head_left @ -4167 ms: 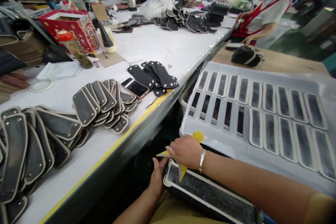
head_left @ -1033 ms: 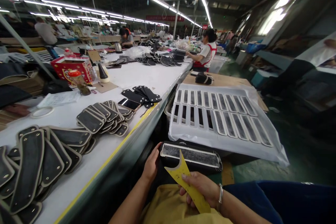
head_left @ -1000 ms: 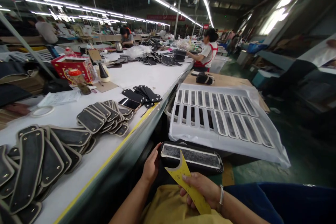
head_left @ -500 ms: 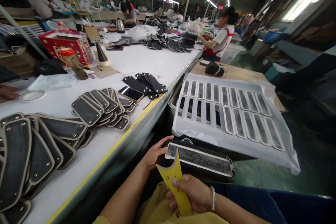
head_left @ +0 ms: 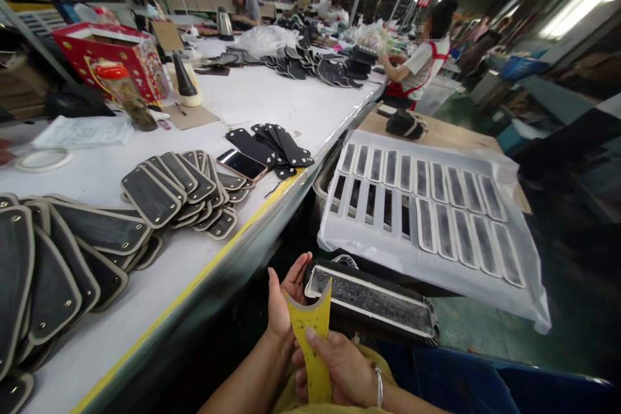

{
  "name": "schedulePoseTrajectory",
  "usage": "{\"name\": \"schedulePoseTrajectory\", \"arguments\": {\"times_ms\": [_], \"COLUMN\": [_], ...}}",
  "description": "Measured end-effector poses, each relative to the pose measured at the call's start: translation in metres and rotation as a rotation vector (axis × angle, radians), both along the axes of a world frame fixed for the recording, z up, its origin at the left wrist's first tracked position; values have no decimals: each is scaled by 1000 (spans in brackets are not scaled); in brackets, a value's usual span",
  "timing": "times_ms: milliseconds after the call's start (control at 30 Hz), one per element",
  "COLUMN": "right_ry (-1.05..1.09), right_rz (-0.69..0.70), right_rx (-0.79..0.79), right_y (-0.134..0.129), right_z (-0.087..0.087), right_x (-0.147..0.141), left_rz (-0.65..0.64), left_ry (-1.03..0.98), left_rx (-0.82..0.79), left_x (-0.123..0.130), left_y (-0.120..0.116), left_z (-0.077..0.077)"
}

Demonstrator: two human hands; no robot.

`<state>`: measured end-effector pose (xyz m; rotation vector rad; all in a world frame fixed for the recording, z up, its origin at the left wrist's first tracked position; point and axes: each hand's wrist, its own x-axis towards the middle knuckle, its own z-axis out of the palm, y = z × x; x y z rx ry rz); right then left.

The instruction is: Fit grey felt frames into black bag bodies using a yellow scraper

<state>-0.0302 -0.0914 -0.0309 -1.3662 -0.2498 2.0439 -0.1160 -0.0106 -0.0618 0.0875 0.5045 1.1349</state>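
Note:
My right hand (head_left: 334, 362) is wrapped round a yellow tool (head_left: 313, 336) with a curved, two-pointed end that points up. A bracelet circles the right wrist. My left hand (head_left: 287, 297) is open, thumb raised and fingers spread, at the left end of a dark padded form (head_left: 407, 331). A long grey speckled strip with a whitish border (head_left: 373, 301) lies on top of this form. The tool's tips overlap the strip's left end in view. Whether the left fingers touch the form is unclear.
Right of centre, a white-covered rack (head_left: 369, 237) bears rows of similar strips. On the white table (head_left: 272, 100) at left lie piles of dark pieces with light edging (head_left: 101, 229), a phone (head_left: 242, 164) and a red box (head_left: 114, 65). A person (head_left: 422, 68) stands beyond the rack.
My left hand has turned palm up and moved off the form's corner, its thumb now raised. My right hand and the yellow tool have shifted slightly left. The whole view has shifted a little.

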Motion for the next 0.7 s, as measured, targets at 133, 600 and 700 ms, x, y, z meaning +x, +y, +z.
{"name": "schedulePoseTrajectory", "arguments": {"times_ms": [133,600,700], "right_ry": [38,191,230], "right_rz": [-31,-84,-94], "right_rx": [-5,-89,-87], "right_y": [2,17,18], "right_z": [-1,7,3], "right_x": [-4,-21,-26], "left_rz": [-21,-166,-183], "left_ry": [-26,-10,-10], "left_rx": [-14,82,88], "left_x": [4,2,3], "left_y": [1,7,11], "left_z": [-4,-4,-4]}}
